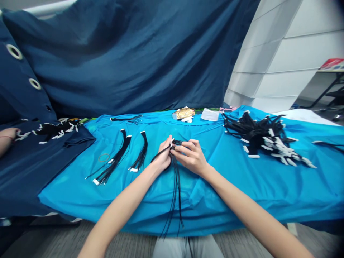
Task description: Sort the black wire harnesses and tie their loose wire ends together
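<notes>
Both my hands meet over the middle of the blue cloth (215, 200). My left hand (162, 154) is closed on a black cable bundle (176, 179) near its white connector. My right hand (192, 156) pinches black wires of the same bundle beside that connector. The loose wires hang down over the table's front edge towards my lap. Left of my hands lies a cable harness (142, 152) with white ends, and farther left more black harnesses (115, 161) lie together. The fingertips partly hide the connector.
A large pile of black cables with white connectors (266, 138) lies right. A thin ring (103, 157), a gold packet (184, 113) and a white packet (210, 114) rest on the cloth. At far left, another person's hand (9, 138) is near more cables (57, 129).
</notes>
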`<state>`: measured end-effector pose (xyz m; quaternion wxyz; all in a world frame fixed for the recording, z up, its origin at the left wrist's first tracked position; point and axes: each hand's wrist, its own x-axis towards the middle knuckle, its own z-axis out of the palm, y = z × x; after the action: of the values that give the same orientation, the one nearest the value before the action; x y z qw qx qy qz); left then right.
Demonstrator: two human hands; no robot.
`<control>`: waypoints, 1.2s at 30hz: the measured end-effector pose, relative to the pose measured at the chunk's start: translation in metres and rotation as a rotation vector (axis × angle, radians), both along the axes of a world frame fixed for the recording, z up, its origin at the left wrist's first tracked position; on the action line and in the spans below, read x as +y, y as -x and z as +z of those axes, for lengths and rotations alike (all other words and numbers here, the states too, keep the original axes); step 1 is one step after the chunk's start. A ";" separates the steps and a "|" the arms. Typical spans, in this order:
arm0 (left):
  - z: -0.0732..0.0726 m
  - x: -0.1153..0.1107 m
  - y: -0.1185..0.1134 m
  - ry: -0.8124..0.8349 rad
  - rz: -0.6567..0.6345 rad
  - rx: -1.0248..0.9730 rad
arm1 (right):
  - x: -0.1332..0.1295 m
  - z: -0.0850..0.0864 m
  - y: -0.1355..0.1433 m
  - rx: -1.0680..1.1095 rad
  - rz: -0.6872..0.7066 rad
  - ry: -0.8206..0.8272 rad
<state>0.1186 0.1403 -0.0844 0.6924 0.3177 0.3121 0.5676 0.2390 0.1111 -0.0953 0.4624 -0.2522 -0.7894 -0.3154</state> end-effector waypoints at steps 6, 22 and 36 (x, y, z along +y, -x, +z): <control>0.002 -0.003 0.000 0.034 -0.014 0.073 | -0.004 0.009 0.000 0.408 0.286 0.498; 0.000 -0.004 -0.005 -0.071 0.205 0.202 | -0.003 0.023 -0.018 1.025 0.176 0.425; 0.003 -0.003 -0.006 -0.174 0.366 0.172 | -0.009 0.009 0.000 0.463 0.050 0.395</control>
<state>0.1250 0.1376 -0.0810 0.5187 0.3617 0.3723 0.6794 0.2390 0.1019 -0.0859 0.5795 -0.3830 -0.7151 -0.0786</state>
